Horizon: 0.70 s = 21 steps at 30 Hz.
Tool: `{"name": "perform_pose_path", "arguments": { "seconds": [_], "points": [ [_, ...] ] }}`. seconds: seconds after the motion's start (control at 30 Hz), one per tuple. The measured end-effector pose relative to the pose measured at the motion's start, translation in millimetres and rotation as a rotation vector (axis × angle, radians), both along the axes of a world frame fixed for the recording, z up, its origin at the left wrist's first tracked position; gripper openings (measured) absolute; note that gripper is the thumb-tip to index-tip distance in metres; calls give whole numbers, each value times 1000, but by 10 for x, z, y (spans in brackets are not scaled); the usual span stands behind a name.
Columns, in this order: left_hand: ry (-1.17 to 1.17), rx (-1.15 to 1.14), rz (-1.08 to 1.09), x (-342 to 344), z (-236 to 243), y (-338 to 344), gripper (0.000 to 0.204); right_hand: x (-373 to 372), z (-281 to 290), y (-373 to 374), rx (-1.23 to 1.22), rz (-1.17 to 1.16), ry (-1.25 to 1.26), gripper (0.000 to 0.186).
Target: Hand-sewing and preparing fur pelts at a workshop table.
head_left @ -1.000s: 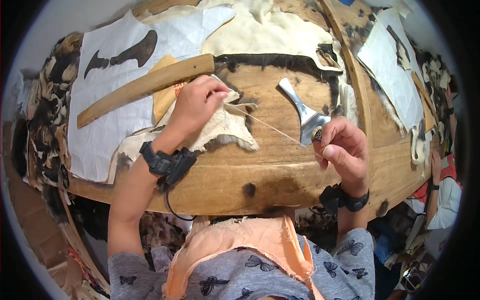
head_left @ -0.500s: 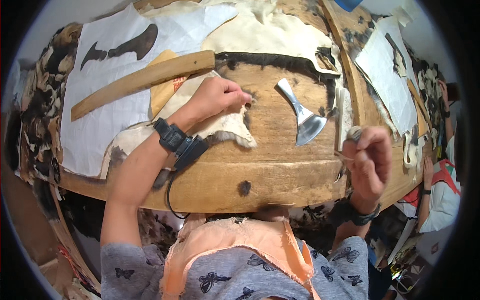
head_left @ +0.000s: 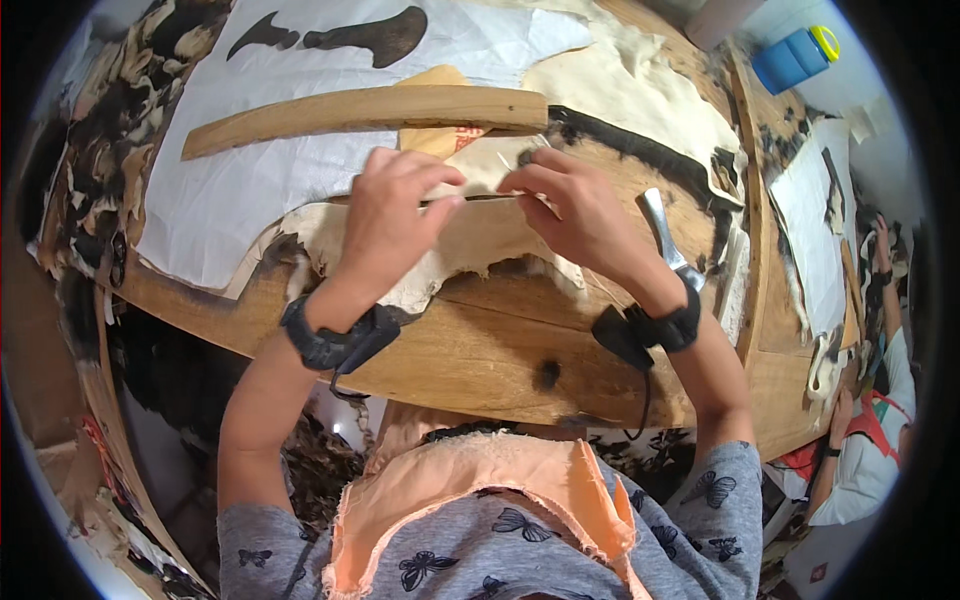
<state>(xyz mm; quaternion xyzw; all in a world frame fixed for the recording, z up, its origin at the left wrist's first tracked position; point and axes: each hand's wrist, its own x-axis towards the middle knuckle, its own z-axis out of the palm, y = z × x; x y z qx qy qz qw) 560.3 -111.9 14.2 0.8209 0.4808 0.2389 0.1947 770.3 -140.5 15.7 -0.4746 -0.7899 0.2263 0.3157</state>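
A pale hide (head_left: 460, 245) with dark fur at its edges lies across the table under both hands. My left hand (head_left: 395, 215) is over its left part, fingers curved, with a gap between the thumb and index tips. Facing it, my right hand (head_left: 585, 210) has its fingers bent together at the hide's upper edge. A thin pale strand shows beside those fingertips; what they hold is too small to make out. Between the hands runs a dark line along the hide. Partly behind my right wrist, a metal blade tool (head_left: 655, 220) with a flared end lies on the wood.
A curved wooden bar (head_left: 360, 112) lies on white sheeting (head_left: 220, 200), with dark blade-shaped pieces (head_left: 375, 38) beyond. Another pale hide (head_left: 620, 80) spreads at the back. A blue bottle (head_left: 790, 65) stands back right. Another person's arm (head_left: 890, 290) is at far right.
My right hand has come from the table's right side to the hide, facing my left. My left hand's fingers have opened out. The view has shifted, so the table things appear farther right.
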Motion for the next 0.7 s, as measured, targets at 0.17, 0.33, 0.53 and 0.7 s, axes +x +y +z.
{"name": "perform_pose_path", "arguments": {
  "seconds": [0.17, 0.33, 0.53, 0.7],
  "points": [
    [-57, 57, -98, 3, -250, -7, 24, -94, -301, 201, 54, 83, 25, 16],
    [-50, 56, -141, -54, -364, 55, 26, -91, -394, 218, 109, 92, -62, 14],
    [66, 107, -33, 84, -262, -37, 16, -97, -432, 212, 268, 146, -218, 14],
    [9, 125, -74, 23, -383, 42, 10, -86, -428, 226, 301, 163, -242, 19]
  ]
}}
